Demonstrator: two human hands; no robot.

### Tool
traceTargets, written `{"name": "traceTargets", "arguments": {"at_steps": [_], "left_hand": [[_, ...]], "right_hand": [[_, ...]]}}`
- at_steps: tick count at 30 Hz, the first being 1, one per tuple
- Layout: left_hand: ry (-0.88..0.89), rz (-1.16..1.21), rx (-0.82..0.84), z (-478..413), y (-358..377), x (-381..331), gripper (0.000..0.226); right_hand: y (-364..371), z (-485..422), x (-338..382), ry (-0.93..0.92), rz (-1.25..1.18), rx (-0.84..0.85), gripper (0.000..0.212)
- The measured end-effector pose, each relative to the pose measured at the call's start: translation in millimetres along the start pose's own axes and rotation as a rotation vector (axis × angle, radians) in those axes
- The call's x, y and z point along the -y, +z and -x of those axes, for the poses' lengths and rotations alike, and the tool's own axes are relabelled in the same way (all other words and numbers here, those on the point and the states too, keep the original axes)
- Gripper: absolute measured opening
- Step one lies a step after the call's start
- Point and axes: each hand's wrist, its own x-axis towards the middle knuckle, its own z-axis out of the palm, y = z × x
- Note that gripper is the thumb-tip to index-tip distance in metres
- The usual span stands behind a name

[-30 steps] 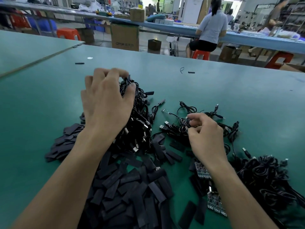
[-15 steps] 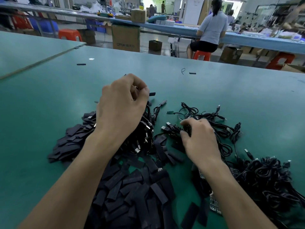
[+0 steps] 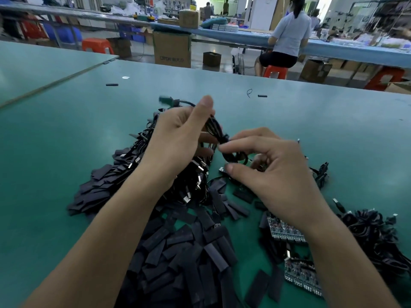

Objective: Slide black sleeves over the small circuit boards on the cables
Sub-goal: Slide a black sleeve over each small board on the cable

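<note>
My left hand [image 3: 178,138] is raised above the green table and grips a coiled black cable [image 3: 214,128], whose small green circuit board [image 3: 165,100] sticks out behind the fingers. My right hand [image 3: 266,170] pinches the lower loop of the same cable, thumb and forefinger curled around it. A heap of flat black sleeves [image 3: 178,247] lies in front of me. Behind my left wrist a pile of black cables with USB plugs [image 3: 195,178] rests on the table. The cable's far end is blurred.
Two panels of circuit boards [image 3: 284,230] lie under my right forearm. A second bundle of black cables [image 3: 373,236] sits at the right. Loose sleeves [image 3: 111,84] lie far back on the table [image 3: 55,152]. A person sits at a blue bench [image 3: 289,36] beyond.
My left hand rose off the cable pile with one coiled cable and turned palm inward. My right hand left the loose cables on the table and moved up to pinch that cable.
</note>
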Motion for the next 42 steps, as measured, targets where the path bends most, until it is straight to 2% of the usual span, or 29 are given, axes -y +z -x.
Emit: {"name": "traceTargets", "arguments": {"at_steps": [2, 6, 9, 12, 16, 19, 21, 24, 26, 30, 35, 38, 42], "left_hand": [[-0.011, 0.050, -0.038, -0.6, -1.2, -1.0, 0.036], [0.000, 0.132, -0.052, -1.7, -0.6, 0.7, 0.038], [0.079, 0.116, -0.073, -2.5, 0.8, 0.1, 0.033], [0.159, 0.038, -0.111, -3.2, -0.6, -1.7, 0.031], [0.185, -0.001, -0.126, -1.6, -0.3, -4.3, 0.027], [0.156, -0.088, -0.106, -0.6, 2.7, -3.0, 0.007], [0.156, -0.168, -0.103, 0.0, 2.9, 1.0, 0.015], [0.257, -0.211, -0.077, 0.8, 1.1, 1.5, 0.011], [0.295, -0.212, -0.087, 0.1, 0.1, 0.4, 0.018], [0.258, -0.194, -0.125, -2.1, -0.2, 1.1, 0.025], [0.265, -0.198, -0.092, -1.4, 0.1, 0.9, 0.018], [0.267, -0.213, -0.120, -0.7, 0.5, 0.5, 0.016], [0.246, -0.214, -0.121, 0.4, 0.8, 1.1, 0.012]], "right_hand": [[3.1, 0.5, -6.5, 0.029, 0.075, -0.013, 0.037], [10.5, 0.7, -13.7, 0.059, 0.240, -0.004, 0.033], [14.0, 1.5, -13.8, 0.042, 0.316, 0.093, 0.023], [14.1, 2.7, -14.5, 0.131, 0.324, 0.227, 0.015], [17.0, 8.3, -18.9, 0.255, 0.327, 0.427, 0.018], [17.6, 12.2, -24.8, 0.311, 0.393, 0.502, 0.023], [16.1, 14.7, -29.0, 0.367, 0.446, 0.551, 0.023], [14.6, 18.6, -32.1, 0.418, 0.463, 0.650, 0.021], [16.4, 19.6, -32.7, 0.424, 0.453, 0.699, 0.022], [23.7, 19.3, -35.0, 0.426, 0.469, 0.706, 0.023], [22.1, 18.6, -39.7, 0.395, 0.458, 0.695, 0.023], [15.7, 16.6, -37.8, 0.353, 0.375, 0.616, 0.020], [6.7, 12.8, -32.7, 0.244, 0.193, 0.428, 0.020]]}}
